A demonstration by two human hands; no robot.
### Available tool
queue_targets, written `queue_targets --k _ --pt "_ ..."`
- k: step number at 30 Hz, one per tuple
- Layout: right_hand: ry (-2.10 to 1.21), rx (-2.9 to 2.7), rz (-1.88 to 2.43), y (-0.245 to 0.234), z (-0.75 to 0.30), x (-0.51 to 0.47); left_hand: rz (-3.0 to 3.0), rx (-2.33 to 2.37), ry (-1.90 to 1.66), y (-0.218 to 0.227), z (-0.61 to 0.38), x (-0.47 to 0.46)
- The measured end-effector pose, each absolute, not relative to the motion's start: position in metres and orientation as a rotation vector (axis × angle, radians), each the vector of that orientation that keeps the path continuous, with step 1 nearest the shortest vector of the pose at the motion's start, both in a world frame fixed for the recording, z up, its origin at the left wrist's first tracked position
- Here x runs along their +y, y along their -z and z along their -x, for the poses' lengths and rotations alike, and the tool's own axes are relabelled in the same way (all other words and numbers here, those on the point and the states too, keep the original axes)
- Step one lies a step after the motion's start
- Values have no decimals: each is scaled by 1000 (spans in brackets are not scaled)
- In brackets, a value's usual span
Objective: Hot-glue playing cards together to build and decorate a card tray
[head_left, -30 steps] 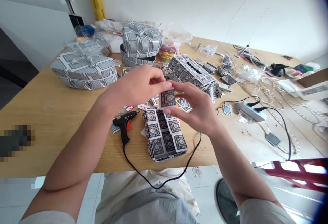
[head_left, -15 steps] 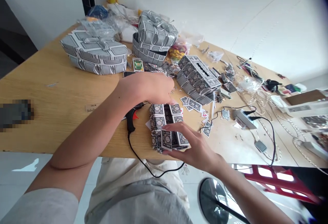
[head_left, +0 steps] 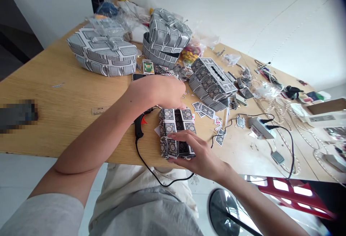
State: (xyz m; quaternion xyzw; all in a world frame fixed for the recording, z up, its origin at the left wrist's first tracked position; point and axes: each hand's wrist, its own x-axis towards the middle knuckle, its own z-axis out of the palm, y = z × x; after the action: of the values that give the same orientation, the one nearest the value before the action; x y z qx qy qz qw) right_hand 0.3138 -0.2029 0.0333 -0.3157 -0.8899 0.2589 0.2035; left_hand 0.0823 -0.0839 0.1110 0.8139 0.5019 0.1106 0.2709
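A small box covered in folded playing cards [head_left: 167, 128], black and white patterned, lies at the table's front edge. A dark gap runs along its top. My left hand [head_left: 167, 91] reaches over its far end, curled with fingertips at the far edge; most of its fingers are hidden. My right hand [head_left: 201, 153] grips the near end, fingers on the top cards and thumb low at the front side. Left of the box lies a black hot glue gun [head_left: 139, 125] with a red trigger, its nozzle close to the box's far left corner.
Behind stand a grey card-covered oval box [head_left: 105, 54], a stacked grey card box [head_left: 169, 34] and a slotted card box [head_left: 212, 81]. Loose playing cards [head_left: 207, 110] lie right of my hands. A power strip [head_left: 261, 127] with cords sits farther right. The glue gun's cable [head_left: 151, 173] hangs over the front edge.
The card under my right fingers, tilted at the box's near end before, now lies flatter and in line with the others. My right hand has shifted slightly left; the view has turned a little.
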Motion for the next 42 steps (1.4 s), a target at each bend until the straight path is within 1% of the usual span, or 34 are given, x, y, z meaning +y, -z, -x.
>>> queue_targets --k 3,7,9,21,29,42 --pt "-722 -2495 888 -36 -313 -202 -2209 1400 -201 -116 -84 -86" --pt "-761 -2513 940 -38 -314 -202 -2275 1403 124 -130 -86 -90" --pt "-779 -2531 954 -38 -315 -202 -2311 1387 200 -134 -86 -91" --pt "-781 -2604 999 -47 -310 -200 -2310 1405 203 -132 -86 -90" --pt "-861 -2624 1058 -52 -308 -194 -2291 1422 207 -131 -86 -89" --pt "-894 -2610 1055 -53 -307 -193 -2310 1413 207 -126 -90 -87"
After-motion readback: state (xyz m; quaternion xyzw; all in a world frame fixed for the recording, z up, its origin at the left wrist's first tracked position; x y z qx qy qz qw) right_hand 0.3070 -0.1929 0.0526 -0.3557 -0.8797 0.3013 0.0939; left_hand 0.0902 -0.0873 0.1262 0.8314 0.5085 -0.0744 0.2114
